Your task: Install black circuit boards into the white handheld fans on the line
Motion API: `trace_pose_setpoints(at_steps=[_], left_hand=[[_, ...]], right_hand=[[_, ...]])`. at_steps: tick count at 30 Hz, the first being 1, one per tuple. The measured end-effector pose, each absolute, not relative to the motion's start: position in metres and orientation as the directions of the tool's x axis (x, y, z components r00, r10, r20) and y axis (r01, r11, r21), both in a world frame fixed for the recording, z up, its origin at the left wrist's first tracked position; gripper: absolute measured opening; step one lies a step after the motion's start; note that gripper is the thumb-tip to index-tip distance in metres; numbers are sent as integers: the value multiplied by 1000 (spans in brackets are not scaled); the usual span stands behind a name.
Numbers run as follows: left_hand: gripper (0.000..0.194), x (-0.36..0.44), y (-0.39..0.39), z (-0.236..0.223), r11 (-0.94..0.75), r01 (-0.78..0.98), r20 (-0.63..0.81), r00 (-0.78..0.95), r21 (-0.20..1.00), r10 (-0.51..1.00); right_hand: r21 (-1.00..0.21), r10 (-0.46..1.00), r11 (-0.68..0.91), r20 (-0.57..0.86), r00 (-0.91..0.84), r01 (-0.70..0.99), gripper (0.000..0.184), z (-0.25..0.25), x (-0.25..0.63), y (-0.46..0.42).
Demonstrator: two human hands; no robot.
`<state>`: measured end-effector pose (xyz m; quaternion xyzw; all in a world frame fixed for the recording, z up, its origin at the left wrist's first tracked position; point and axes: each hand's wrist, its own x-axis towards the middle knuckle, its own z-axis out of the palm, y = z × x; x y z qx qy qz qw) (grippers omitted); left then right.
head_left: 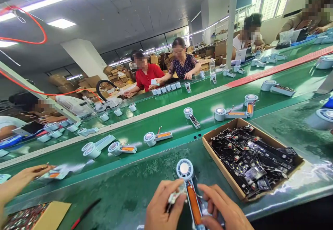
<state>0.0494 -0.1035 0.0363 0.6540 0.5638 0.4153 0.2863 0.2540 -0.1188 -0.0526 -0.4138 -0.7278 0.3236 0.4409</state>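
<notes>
A pale blue handheld fan [185,169] lies face up on the green bench in front of me, its round head pointing away. An orange battery [194,202] with thin wires shows in its uncovered handle. My left hand [163,204] is closed at the left of the handle, pinching a small white-and-dark part [173,197] whose kind is blurred. At the right side my right hand [223,207] has its index finger and thumb apart, close around the handle, with the thumb by its lower end. Some of its fingers are hidden.
A cardboard box [223,173] of black circuit boards stands at right. A conveyor belt [177,133] carries several fans. Another person's hand [28,178] is at left, near a carton flap [53,216] and a black-and-red tool [87,212]. Several co-workers sit across the line.
</notes>
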Motion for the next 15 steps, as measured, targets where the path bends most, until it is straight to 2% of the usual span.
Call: trace_pose_setpoints(at_steps=[2,4,6,7,9,11,13,15], left_hand=[[23,55,-92,38,-367,564,277,240,740,930],[18,55,-86,33,-399,575,265,306,714,914],[16,50,-85,25,-276,579,207,185,767,961],[20,47,-87,20,-166,561,142,85,811,986],[36,39,-92,10,74,455,-37,-90,887,995],[54,35,-96,1,238,313,-199,-153,919,968],[64,35,-98,-4,314,212,-286,-153,925,946],[65,36,-98,-6,340,161,-320,-138,927,937]], right_hand=[[-821,878,464,378,-292,334,69,-47,245,-115],[-809,872,486,420,-254,332,49,-38,238,-108],[-830,877,480,442,-191,283,27,-27,232,-100],[-849,886,463,433,-167,253,23,-22,230,-96],[-883,909,417,401,-114,217,20,-13,223,-89],[-881,910,414,405,-89,230,20,-8,215,-85],[-816,868,494,482,-120,301,22,-9,206,-83],[-693,798,596,565,-210,405,24,-14,199,-82]])
